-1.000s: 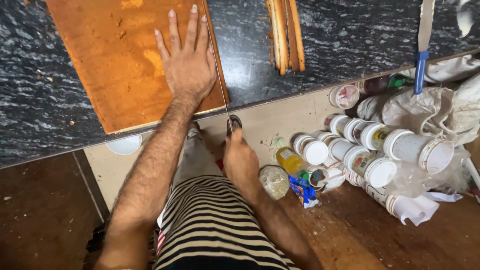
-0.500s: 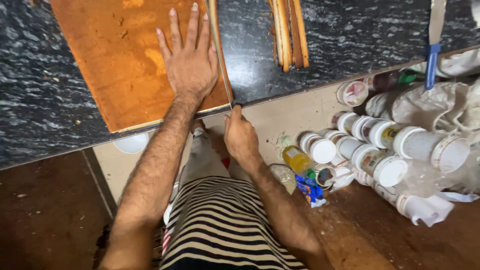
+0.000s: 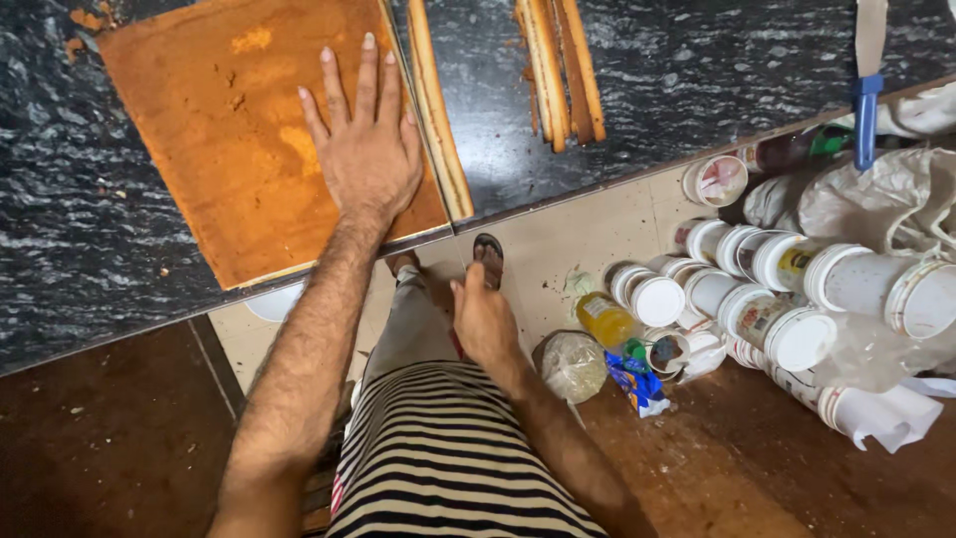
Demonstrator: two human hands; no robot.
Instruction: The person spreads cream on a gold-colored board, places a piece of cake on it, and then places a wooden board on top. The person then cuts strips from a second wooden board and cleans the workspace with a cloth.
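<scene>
On the dark speckled stone counter (image 3: 637, 90), a large flat rectangular slab of orange-brown sponge cake (image 3: 229, 139) lies near the front edge, and everything else is placed from that slab. The left hand (image 3: 366, 149) rests flat on the slab's right part, fingers spread, palm down, pinching nothing. Just beside the slab's right edge lies a long thin trimmed strip of cake (image 3: 436, 120), and further right of the slab, well apart, a small bundle of similar brown strips (image 3: 560, 65). The right hand (image 3: 485, 321) hangs below the counter edge in front of the slab, loosely open with the thumb up; whether it holds anything I cannot tell. Beyond the slab's lower right, on the floor, sits a crowd of white lidded plastic tubs (image 3: 787, 289) and a yellow bottle (image 3: 605, 319). As a judgement: the pressing palm could dent or crack the soft slab, and since the slab's near corner sits close to the counter edge, a sideways push could slide it over onto the floor.
</scene>
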